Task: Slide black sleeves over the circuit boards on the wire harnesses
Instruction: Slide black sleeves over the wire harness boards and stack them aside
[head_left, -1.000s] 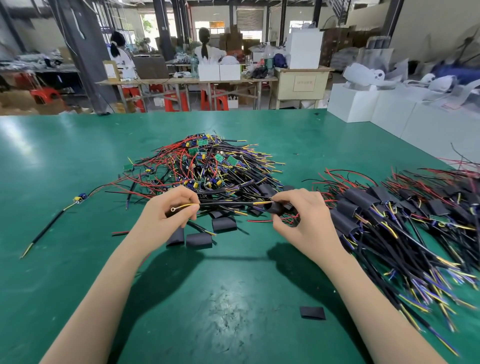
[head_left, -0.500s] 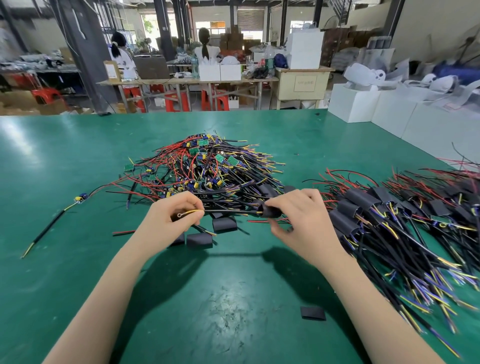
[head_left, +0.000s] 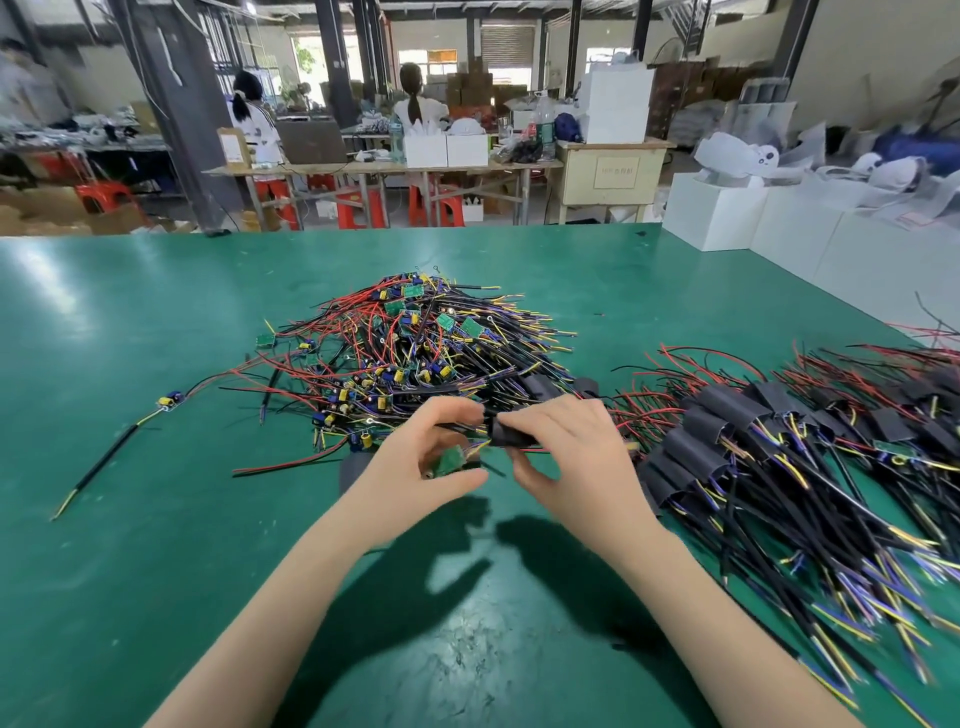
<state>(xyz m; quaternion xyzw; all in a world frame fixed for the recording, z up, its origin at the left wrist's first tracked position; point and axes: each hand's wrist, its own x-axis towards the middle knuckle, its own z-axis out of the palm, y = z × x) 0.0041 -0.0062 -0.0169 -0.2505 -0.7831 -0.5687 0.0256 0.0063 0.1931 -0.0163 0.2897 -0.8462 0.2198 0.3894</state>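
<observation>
Green worktop (head_left: 156, 519) before me, glossy. Beyond its far edge: white boxes (head_left: 717, 213) at right, paper shapes on top; a beige cabinet (head_left: 613, 179); a long table (head_left: 374, 169) with cartons; red stools (head_left: 358, 208) under it. Two people (head_left: 415, 104) stand there, backs to me. Dark pillar (head_left: 176, 114) at left.

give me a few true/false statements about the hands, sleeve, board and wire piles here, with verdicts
1. The right hand grips a black sleeve. True.
2. The green circuit board at the left hand is fully inside the sleeve. False: it is bare, beside the sleeve.
3. The sleeved harnesses lie on the right of the green table. True.
4. The unsleeved harness pile sits nearer the person than the hands. False: it lies beyond them.
5. A lone harness lies apart at far left. True.
</observation>
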